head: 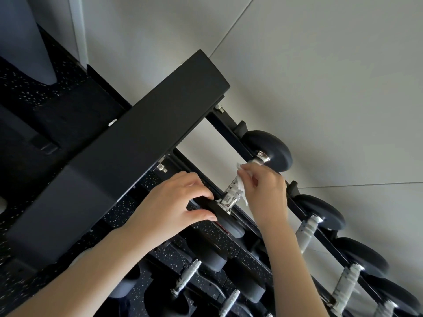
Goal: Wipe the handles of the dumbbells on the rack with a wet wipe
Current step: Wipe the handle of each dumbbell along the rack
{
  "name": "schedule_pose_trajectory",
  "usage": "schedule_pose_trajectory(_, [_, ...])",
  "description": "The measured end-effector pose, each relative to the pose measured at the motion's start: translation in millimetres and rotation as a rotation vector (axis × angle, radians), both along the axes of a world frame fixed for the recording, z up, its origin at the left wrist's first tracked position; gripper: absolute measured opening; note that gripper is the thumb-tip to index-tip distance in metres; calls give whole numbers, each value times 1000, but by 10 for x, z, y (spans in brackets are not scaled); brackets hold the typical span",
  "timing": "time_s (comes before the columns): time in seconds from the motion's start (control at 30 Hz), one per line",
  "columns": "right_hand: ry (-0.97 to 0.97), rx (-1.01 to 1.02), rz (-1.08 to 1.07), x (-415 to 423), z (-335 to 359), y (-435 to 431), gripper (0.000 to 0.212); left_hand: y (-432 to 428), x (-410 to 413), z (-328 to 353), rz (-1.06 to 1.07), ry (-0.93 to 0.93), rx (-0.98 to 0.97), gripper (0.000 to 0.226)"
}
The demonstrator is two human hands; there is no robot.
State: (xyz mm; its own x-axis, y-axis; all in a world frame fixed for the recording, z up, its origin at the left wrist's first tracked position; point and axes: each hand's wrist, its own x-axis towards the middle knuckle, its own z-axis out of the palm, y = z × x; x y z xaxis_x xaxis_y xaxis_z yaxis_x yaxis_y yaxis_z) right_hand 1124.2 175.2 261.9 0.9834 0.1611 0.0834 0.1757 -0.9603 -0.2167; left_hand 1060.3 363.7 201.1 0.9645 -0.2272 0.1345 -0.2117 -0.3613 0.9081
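A black dumbbell rack [231, 124] runs diagonally from the upper middle to the lower right. Its first dumbbell has a knurled chrome handle [231, 193] between a far black head [269, 149] and a near black head [225, 221]. My right hand [265, 191] pinches a white wet wipe [240, 185] and holds it against that handle. My left hand [176, 202] grips the near head, fingers curled over its top edge. More dumbbells with chrome handles [307, 229] lie further right along the rack.
The rack's broad black end post [142, 138] crosses the middle left, close to my left hand. A lower tier of dumbbells [187, 280] sits below my forearms. A grey wall [320, 76] stands behind the rack; black speckled floor [23, 92] lies at left.
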Motion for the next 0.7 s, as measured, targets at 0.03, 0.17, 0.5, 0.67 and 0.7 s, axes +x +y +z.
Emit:
schedule_pose_trajectory(0.03, [12, 25, 17, -64, -19, -1, 12, 1, 0, 7, -1, 3, 1, 44])
schedule_pose_trajectory(0.17, [118, 128, 76, -287, -89, -16, 7, 9, 14, 39, -18, -8, 45, 45])
schedule_pose_trajectory(0.5, [60, 539, -183, -672, 210, -116, 1, -90, 75, 409, -104, -221, 289, 52])
schedule_pose_trajectory(0.67, [-69, 568, -341, -1051, 445, -623, 4, -634, 30, 648, -215, -348, 333, 45])
schedule_pose_trajectory(0.7, [-88, 554, -371, -1136, 483, -770, 4, -781, -4, 684, -241, -365, 331, 44])
